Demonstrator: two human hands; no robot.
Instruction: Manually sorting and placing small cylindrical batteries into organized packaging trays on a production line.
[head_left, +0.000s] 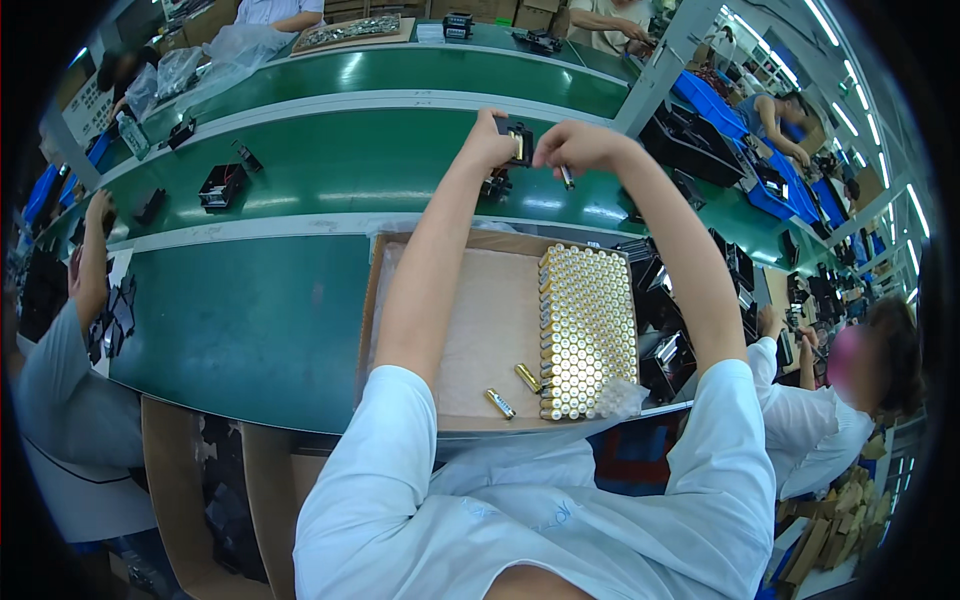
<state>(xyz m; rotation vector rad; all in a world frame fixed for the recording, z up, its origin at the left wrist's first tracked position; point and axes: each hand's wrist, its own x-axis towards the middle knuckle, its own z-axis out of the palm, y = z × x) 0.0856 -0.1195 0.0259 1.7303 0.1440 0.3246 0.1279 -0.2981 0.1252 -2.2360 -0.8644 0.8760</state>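
Over the green work surface, my left hand is closed around a small black plastic housing. A gold-coloured battery shows inside its open side. Just right of it, my right hand has its fingers pinched on another battery, which points downward. Below my forearms sits a shallow cardboard box. Its right part holds a dense block of upright gold batteries. Two loose batteries, one above the other, lie beside the block, and clear plastic wrap covers its near corner.
Black device housings crowd the right of the box. On the green belt to the left stand a black unit and a smaller black piece. Co-workers sit at left and right. A metal post rises at the far right.
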